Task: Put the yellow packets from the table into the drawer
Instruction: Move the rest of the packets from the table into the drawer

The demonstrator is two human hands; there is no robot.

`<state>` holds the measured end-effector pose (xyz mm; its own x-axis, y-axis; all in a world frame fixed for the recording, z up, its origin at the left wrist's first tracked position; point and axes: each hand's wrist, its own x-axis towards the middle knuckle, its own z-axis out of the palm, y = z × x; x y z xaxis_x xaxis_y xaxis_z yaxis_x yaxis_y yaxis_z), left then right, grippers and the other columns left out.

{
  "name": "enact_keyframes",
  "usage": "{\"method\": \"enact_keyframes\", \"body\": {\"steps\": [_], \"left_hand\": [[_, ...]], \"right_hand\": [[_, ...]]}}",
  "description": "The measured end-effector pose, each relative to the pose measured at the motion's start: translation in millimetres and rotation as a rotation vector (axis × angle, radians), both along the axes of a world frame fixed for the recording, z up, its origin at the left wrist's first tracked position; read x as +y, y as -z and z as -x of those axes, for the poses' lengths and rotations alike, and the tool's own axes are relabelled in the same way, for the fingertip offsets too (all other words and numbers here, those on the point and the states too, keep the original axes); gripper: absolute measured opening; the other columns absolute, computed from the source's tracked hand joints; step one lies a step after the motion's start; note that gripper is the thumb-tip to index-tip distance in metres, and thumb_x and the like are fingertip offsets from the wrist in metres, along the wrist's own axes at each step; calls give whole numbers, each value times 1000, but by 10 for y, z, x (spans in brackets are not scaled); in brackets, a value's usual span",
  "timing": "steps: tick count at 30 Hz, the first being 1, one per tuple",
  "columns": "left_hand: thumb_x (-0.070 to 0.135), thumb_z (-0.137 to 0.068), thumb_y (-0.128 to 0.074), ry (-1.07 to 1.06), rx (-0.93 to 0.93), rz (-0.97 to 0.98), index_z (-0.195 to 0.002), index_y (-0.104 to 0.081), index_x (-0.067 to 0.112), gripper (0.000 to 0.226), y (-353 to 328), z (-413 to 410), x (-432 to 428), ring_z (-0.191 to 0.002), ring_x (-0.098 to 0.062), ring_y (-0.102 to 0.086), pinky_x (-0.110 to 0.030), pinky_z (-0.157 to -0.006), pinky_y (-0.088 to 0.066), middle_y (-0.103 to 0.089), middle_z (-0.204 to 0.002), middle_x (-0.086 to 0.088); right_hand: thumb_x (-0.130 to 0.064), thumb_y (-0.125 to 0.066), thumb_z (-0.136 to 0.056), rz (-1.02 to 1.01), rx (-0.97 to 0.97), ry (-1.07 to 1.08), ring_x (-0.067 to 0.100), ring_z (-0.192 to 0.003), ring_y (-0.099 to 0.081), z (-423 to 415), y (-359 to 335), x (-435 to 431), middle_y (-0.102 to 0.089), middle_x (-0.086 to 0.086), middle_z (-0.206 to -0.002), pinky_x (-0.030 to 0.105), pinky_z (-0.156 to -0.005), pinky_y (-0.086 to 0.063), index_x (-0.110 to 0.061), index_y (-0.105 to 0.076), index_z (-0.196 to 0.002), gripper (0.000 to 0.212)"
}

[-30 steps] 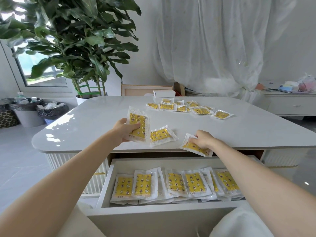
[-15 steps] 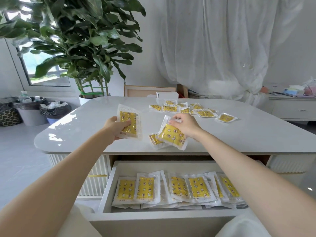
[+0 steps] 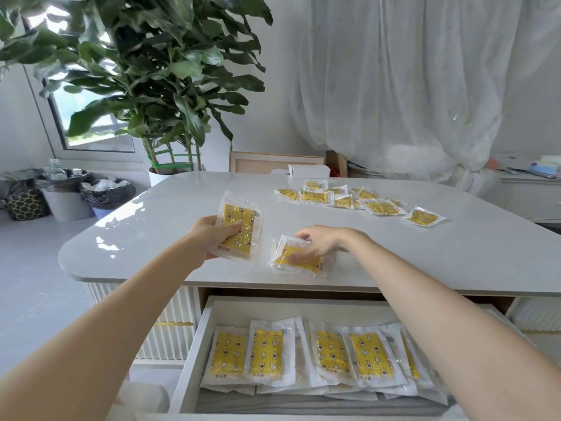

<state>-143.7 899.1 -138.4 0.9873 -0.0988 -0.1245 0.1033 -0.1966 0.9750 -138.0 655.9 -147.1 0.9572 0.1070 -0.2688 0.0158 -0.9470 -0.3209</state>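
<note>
Head view: left hand (image 3: pixel 212 240) grips one packet (image 3: pixel 243 227) upright, fingers curled round it. Right hand (image 3: pixel 323 241) bent onto packet stack (image 3: pixel 303 262) directly beneath it on table (image 3: pixel 145 235), stack's long axis crosswise. Blur hides whether pinched. Open drawer (image 3: pixel 194 350) lies below both hands, toward body.

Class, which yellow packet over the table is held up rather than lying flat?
The packet gripped by the left hand: it stands nearly upright off the tabletop, while all the others lie down on it.
</note>
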Motion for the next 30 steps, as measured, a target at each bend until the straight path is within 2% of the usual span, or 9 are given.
{"method": "enact_keyframes", "body": {"steps": [5, 8, 10, 13, 15, 17, 21, 26, 30], "left_hand": [[25, -85, -69, -30, 29, -3, -97, -60, 15, 18, 48, -16, 22, -69, -16, -66, -19, -50, -55, -68, -85, -2], [25, -85, -69, -23, 34, -18, -100, -60, 14, 21, 65, 12, 28, -69, -15, -66, -21, -54, -56, -68, -85, -2], [25, -85, -69, -8, 13, -22, -100, -60, 14, 21, 57, 38, 28, -72, -16, -66, -24, -60, -56, -68, -85, -2], [26, -85, -69, -4, -37, -45, -103, -61, 16, 23, 35, 84, 31, -85, -22, -66, -31, -77, -54, -68, -95, -4], [29, -85, -69, -10, -60, -63, -107, -61, 18, 26, 30, 117, 19, -95, -24, -64, -37, -90, -50, -68, -102, -4], [28, -87, -67, -18, -87, -63, -111, -58, 17, 28, 36, 143, -9, -96, -23, -61, -33, -82, -47, -65, -105, -3], [19, -89, -65, -65, -144, 13, -123, -54, 10, 37, 79, 156, -115, -103, -26, -62, -34, -86, -50, -63, -118, -9], [14, -91, -61, -21, -165, -52, -126, -52, 8, 37, 192, 187, -241, -103, -23, -59, -30, -81, -46, -62, -121, -9], [10, -87, -65, 37, -144, -162, -125, -55, 7, 39, 229, 162, -221, -96, -21, -57, -26, -72, -50, -62, -120, -10]], "right_hand": [[-69, -71, -64, 39, 43, 44, 21, -122, -48, 20, 1, 2, -46, 0, -136, 36, -102, -40, -13, -41, -139, 98], [-67, -74, -63, 7, 15, 94, 14, -66, -43, 54, 19, 10, -45, -2, -77, 28, -61, -33, -11, -51, -86, 64], [-62, -79, -61, -59, -58, 145, 12, -61, -37, 104, -17, 15, -40, -3, -70, 27, -55, -28, -14, -45, -74, 60], [-50, -86, -59, -246, -267, 238, 17, -89, -56, 139, -89, 6, -59, 2, -101, 28, -72, -46, -13, -57, -103, 64], [-47, -89, -54, -456, -375, 350, 23, -119, -53, 156, -127, 18, -54, 3, -133, 37, -98, -46, -12, -48, -134, 96], [-45, -91, -50, -679, -437, 433, 21, -112, -60, 176, -117, 19, -62, 3, -127, 38, -96, -50, -12, -54, -128, 92], [-18, -87, -67, -1013, -468, 532, 20, -98, -66, 329, 38, 87, -70, 6, -107, 28, -83, -50, -9, -60, -102, 45], [-21, -86, -68, -1002, -449, 514, 9, -87, -67, 422, 243, 178, -72, 0, -95, 13, -65, -45, -8, -66, -107, 46], [-21, -89, -62, -916, -419, 476, 19, -93, -70, 409, 311, 171, -74, 4, -95, 36, -86, -56, -7, -70, -100, 45]]}}
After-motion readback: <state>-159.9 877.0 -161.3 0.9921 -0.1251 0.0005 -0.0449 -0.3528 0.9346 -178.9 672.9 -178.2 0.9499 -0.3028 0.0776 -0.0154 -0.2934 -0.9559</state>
